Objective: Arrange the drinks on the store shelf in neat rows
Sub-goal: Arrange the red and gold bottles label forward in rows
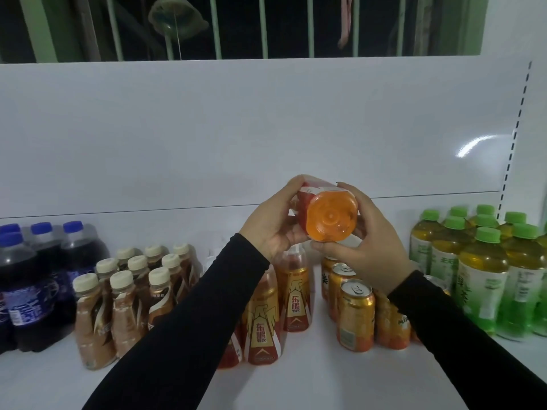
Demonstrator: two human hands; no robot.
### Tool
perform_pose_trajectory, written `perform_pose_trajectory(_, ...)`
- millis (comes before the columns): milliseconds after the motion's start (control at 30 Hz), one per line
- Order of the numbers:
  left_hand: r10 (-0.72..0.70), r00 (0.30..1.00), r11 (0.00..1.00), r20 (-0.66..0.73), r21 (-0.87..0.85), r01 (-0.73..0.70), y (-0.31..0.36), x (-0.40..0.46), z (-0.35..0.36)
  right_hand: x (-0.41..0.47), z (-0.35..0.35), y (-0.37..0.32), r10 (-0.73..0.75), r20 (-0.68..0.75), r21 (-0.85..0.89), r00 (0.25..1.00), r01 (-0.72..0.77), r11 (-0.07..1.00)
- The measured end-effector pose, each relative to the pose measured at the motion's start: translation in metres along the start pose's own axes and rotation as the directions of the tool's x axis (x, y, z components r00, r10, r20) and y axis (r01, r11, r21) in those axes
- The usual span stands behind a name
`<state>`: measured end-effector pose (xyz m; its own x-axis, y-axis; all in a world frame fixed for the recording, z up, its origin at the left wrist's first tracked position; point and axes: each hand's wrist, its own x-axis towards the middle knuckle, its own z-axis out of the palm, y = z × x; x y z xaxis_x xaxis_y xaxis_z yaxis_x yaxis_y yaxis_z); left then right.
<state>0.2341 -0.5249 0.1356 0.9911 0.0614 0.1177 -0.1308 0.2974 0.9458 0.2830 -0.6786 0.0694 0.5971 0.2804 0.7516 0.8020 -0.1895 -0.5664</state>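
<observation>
Both hands hold one red-labelled energy drink bottle (328, 218) above the shelf, tipped so its orange bottom faces me. My left hand (273, 223) grips its left side, and my right hand (373, 238) grips its right side and underside. Below them stand more red-and-gold energy drink bottles (294, 294) in a row running front to back. Orange cans (355, 315) stand just to their right, partly hidden by my right forearm.
The white shelf (310, 377) carries dark cola bottles with blue caps (26, 285) at far left, brown milk-tea bottles with cream caps (124, 303) beside them, and green-capped tea bottles (485, 279) at right. A white back panel (266, 128) rises behind.
</observation>
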Motion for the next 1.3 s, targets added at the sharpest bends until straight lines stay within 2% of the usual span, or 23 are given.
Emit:
perform_pose_trajectory(67,0.024,1.0,0.999,0.009,0.031,-0.024,0.0,-0.002,0.002,0.001,0.0,-0.002,-0.008,-0.01,0.01,1.0,0.008,1.0)
perform_pose_trajectory(333,-0.026,0.997,0.999,-0.07,-0.029,0.024,-0.004,0.005,-0.002,-0.001,0.0,-0.003,-0.001,0.021,-0.001,1.0,0.001,1.0)
perform_pose_trajectory(433,0.017,0.996,1.0,-0.09,-0.021,-0.019,-0.007,0.012,-0.005,-0.006,0.0,-0.006,0.033,0.06,0.088,0.998,-0.039,0.995)
perform_pose_trajectory(500,0.092,0.991,0.995,-0.099,0.055,-0.087,-0.011,0.016,-0.007,-0.008,0.0,-0.006,0.075,0.066,0.169,0.995,-0.085,0.982)
perform_pose_trajectory(667,0.265,0.963,0.935,0.038,0.233,-0.267,-0.024,0.02,-0.014,-0.005,-0.001,0.006,0.175,0.119,0.233,0.977,-0.199,0.952)
perform_pose_trajectory(767,0.295,0.941,0.896,0.167,0.293,-0.334,-0.032,0.021,-0.021,0.0,-0.01,0.01,0.211,0.262,0.358,0.942,-0.298,0.885)
perform_pose_trajectory(833,0.283,0.928,0.887,0.242,0.302,-0.349,-0.036,0.02,-0.024,0.0,-0.013,0.014,0.214,0.337,0.371,0.917,-0.338,0.865)
perform_pose_trajectory(967,0.278,0.906,0.843,0.318,0.37,-0.389,-0.034,0.019,-0.027,-0.005,-0.012,0.024,0.195,0.259,0.388,0.946,-0.286,0.876)
perform_pose_trajectory(1033,0.299,0.892,0.778,0.338,0.455,-0.433,-0.029,0.018,-0.025,-0.008,-0.007,0.026,0.19,0.193,0.325,0.963,-0.246,0.913)
perform_pose_trajectory(1100,0.314,0.88,0.722,0.356,0.512,-0.465,-0.025,0.015,-0.023,-0.01,-0.002,0.029,0.161,0.116,0.193,0.98,-0.181,0.964)
perform_pose_trajectory(1200,0.34,0.868,0.706,0.362,0.512,-0.49,-0.028,0.013,-0.024,-0.011,0.002,0.04,0.09,-0.015,-0.026,0.996,-0.09,0.996)
perform_pose_trajectory(1300,0.352,0.85,0.685,0.393,0.511,-0.52,-0.034,0.012,-0.03,-0.011,0.003,0.054,0.027,-0.097,-0.162,0.995,-0.043,0.986)
